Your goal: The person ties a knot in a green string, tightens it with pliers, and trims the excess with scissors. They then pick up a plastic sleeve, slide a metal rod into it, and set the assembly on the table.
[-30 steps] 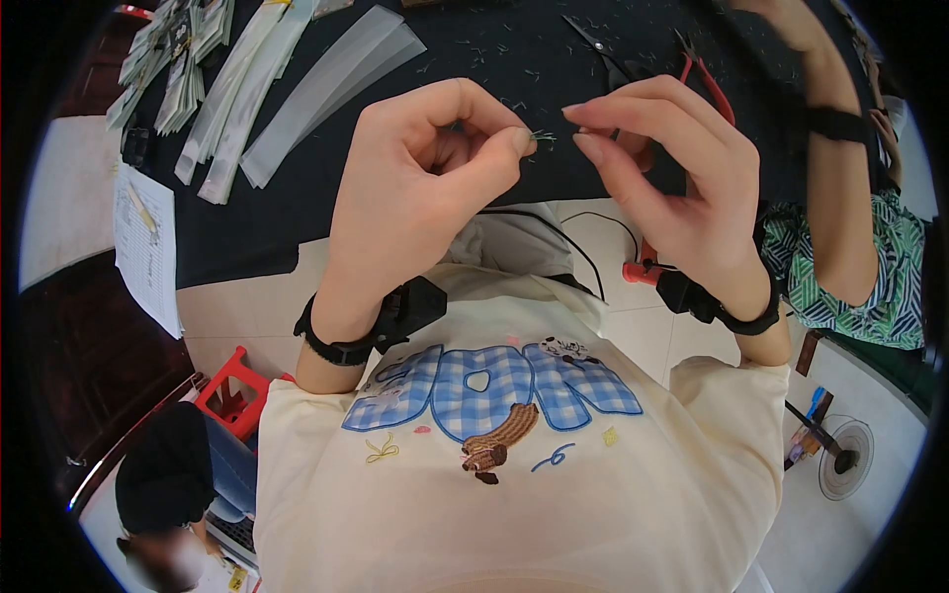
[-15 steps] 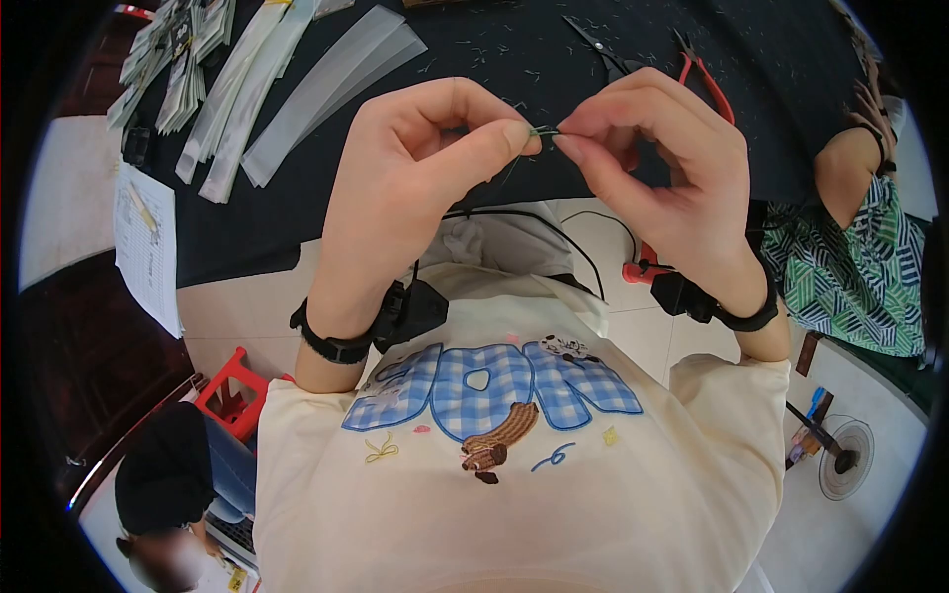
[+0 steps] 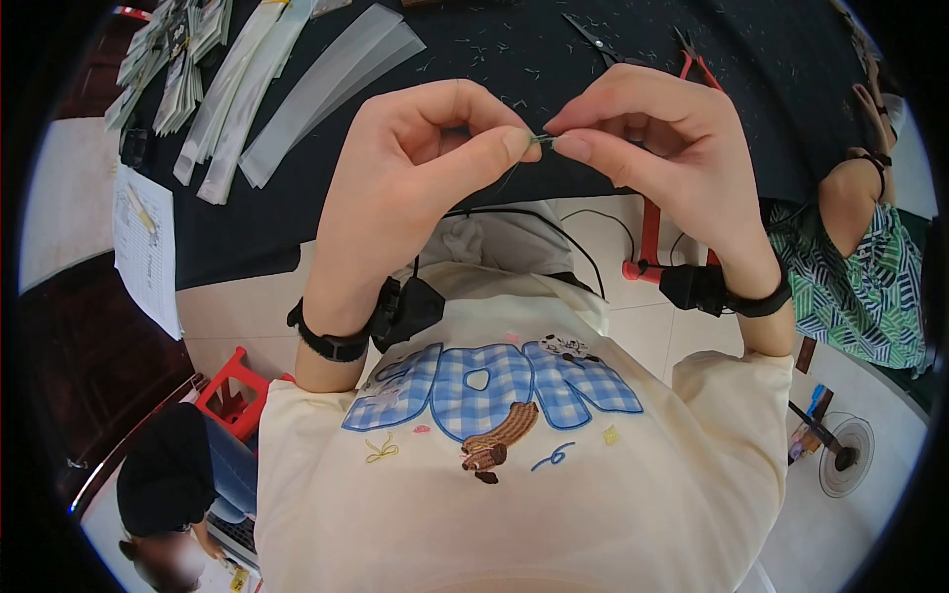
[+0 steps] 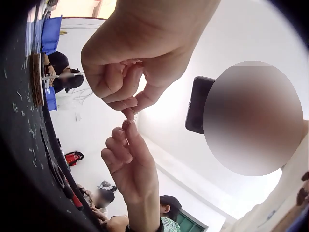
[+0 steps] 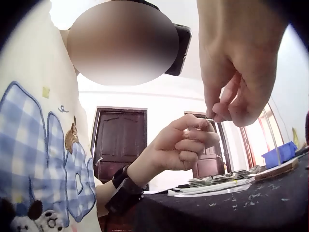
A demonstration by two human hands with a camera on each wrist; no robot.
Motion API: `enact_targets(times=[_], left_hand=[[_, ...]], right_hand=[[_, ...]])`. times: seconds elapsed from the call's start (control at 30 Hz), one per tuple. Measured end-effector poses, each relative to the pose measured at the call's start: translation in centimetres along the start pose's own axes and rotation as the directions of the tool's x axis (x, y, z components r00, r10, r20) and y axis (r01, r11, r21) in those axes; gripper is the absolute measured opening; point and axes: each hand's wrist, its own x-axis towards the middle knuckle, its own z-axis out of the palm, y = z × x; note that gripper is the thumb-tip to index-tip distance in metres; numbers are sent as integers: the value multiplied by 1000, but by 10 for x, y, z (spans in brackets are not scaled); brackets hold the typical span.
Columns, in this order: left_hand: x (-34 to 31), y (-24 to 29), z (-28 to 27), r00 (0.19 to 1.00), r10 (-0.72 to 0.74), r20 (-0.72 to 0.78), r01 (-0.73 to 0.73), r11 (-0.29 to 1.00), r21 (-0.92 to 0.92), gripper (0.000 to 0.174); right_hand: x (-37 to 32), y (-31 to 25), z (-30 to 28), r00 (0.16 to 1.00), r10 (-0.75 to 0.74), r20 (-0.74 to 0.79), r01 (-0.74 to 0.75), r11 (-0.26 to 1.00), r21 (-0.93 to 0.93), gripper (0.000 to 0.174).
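Between thumb and forefinger, my left hand (image 3: 420, 183) pinches a small bundle of thin green strands (image 3: 540, 140), whose ends stick out to the right. My right hand (image 3: 672, 148) meets it there, thumb and forefinger closed at the strands' right end. In the left wrist view the left hand (image 4: 140, 53) is above and the right hand (image 4: 133, 164) below, fingertips nearly touching. A bit of green shows at the fingertips in the right wrist view, between the left hand (image 5: 178, 145) and the right hand (image 5: 241, 72). The strands' exact shape is too small to tell.
On the black cloth (image 3: 474, 44) lie clear plastic strips (image 3: 331, 89), bundled packets (image 3: 183, 84), scissors (image 3: 591, 40), red-handled pliers (image 3: 704, 71) and scattered green clippings. A written sheet (image 3: 146, 252) hangs at the left edge. Another person sits at the right.
My right hand has come left to the strands and now pinches at their end, its wrist turned slightly. The left hand has stayed nearly still. The neighbouring person's arm has drawn back from the table.
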Motion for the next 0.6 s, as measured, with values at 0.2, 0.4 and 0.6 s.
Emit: enact_targets(times=[0.2,0.4,0.6], left_hand=[[-3,0,-1,998,21,65,-21,1000,3,13],[-3,1,-2,989,6,149,-21,995,102,9],[-2,1,3,986,8,169,-22,997,77,9]], right_hand=[[1,-2,-6,996,1,87,-2,1000,12,11],[-1,-3,-11,982,27,185,-44,995,90,11],[-6,-6,-14,983,9,184,-11,1000,7,9]])
